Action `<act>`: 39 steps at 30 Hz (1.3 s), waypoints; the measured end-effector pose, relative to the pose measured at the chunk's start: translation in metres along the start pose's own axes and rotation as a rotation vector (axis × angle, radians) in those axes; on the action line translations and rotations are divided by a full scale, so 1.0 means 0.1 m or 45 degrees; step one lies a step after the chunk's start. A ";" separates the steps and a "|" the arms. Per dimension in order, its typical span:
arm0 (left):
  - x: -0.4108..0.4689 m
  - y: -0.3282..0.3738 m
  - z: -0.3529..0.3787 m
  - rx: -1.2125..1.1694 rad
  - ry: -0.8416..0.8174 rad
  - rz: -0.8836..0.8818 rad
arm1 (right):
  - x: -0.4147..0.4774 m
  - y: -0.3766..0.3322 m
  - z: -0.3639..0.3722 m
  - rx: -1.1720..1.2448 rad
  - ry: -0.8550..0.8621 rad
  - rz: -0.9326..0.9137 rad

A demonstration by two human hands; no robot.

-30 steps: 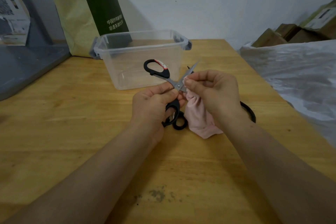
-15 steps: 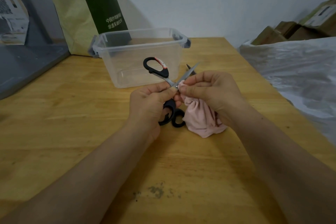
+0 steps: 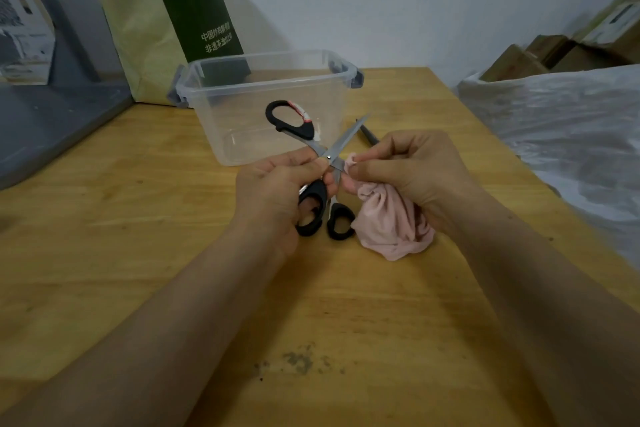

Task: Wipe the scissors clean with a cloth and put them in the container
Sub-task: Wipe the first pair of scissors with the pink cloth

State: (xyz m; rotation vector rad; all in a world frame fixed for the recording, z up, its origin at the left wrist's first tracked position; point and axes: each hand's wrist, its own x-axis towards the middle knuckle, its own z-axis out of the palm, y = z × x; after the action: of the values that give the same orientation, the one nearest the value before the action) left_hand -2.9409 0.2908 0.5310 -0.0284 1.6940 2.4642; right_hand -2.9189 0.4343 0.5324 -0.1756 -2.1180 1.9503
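While L hand (image 3: 273,191) grips scissors (image 3: 341,140), R hand (image 3: 415,177) pinches pink cloth (image 3: 391,222) at blade; green bag (image 3: 194,10) bears Chinese txt.

The container (image 3: 242,135) stands on the table (image 3: 138,218), behind the scissors (image 3: 346,139) and cloth (image 3: 391,222).

Both arms are bare. The left forearm (image 3: 180,305) enters from 7 o'clock and the right forearm (image 3: 540,288) from 5 o'clock, converging at centre. The left hand (image 3: 273,194), fingers curled, grips the scissors (image 3: 341,142) by one handle loop. The right hand (image 3: 419,177), at its 3 o'clock, knuckles up, pinches the cloth (image 3: 391,225) between thumb and fingertips.
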 end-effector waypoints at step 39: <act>0.00 0.02 -0.03 0.032 -0.055 0.060 | -0.01 0.00 0.03 -0.031 -0.010 -0.106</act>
State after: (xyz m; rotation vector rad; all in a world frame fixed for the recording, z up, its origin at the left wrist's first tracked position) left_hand -2.9415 0.2874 0.5318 0.0675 1.7269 2.4578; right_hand -2.9189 0.4316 0.5322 -0.0827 -2.1196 1.8820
